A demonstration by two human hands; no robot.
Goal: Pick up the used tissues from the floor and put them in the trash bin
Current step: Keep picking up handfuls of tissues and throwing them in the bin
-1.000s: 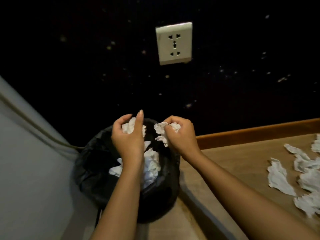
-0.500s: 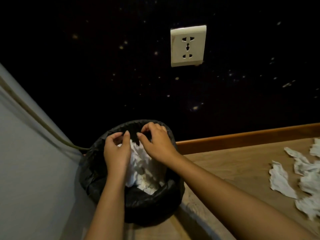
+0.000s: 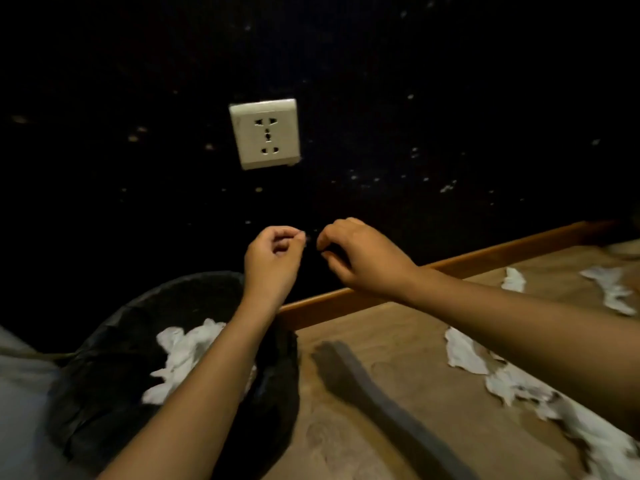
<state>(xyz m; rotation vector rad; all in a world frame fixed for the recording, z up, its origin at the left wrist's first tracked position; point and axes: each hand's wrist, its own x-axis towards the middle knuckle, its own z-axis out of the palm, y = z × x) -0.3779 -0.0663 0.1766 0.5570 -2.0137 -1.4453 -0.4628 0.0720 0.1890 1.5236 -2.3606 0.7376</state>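
Observation:
The black bag-lined trash bin (image 3: 156, 296) stands at the lower left, with crumpled white tissues (image 3: 187, 348) inside it. My left hand (image 3: 273, 258) and my right hand (image 3: 360, 258) are raised side by side above and behind the bin, in front of the dark wall. Both have curled fingers, with fingertips near the thumbs, and I see no tissue in either. More used tissues (image 3: 464, 355) lie on the wooden floor at the right, under my right forearm, and others (image 3: 609, 289) lie further back.
A white wall socket (image 3: 265, 133) sits on the dark speckled wall above my hands. A wooden skirting board (image 3: 450, 265) runs along the floor's far edge. A pale grey surface (image 3: 20, 410) borders the bin on the left.
Both hands have let go of their tissues into the bin and lifted up out of it. The view has shifted, so the bin now sits lower left.

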